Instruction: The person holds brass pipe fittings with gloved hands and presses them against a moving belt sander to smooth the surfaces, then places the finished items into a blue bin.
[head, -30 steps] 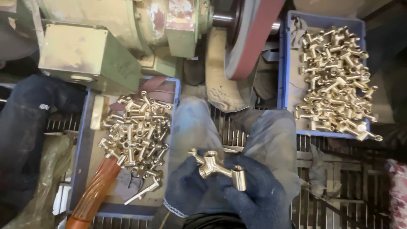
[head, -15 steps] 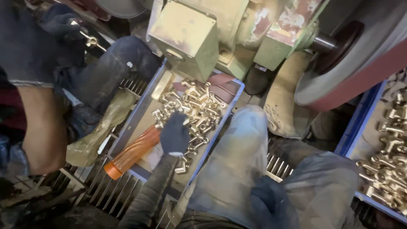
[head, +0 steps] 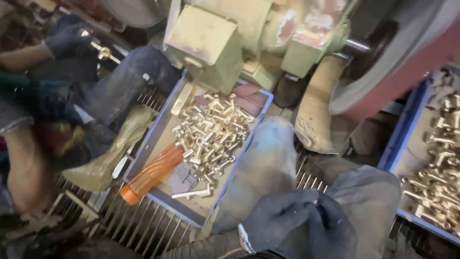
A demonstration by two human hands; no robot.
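My left hand [head: 275,218] and my right hand [head: 331,229], both in dark gloves, are pressed together over my lap at the bottom centre. Their fingers are curled, and only a tiny glint shows between them. Whether they hold anything is hidden. To the left of my knee lies a blue tray [head: 154,136] with a heap of brass fittings [head: 213,132] and an orange ribbed tube [head: 151,175]. A second blue tray [head: 394,153] at the right edge holds more brass fittings [head: 441,184].
A green machine housing [head: 206,43] and a large red-brown wheel [head: 397,81] stand just ahead of my knees. At the upper left a co-worker's gloved hand [head: 67,41] holds a brass fitting [head: 101,51]. A metal grate floor [head: 143,225] lies below.
My left hand has left the brass heap in the left tray and come back to my lap, meeting my right hand. The view has shifted slightly right.
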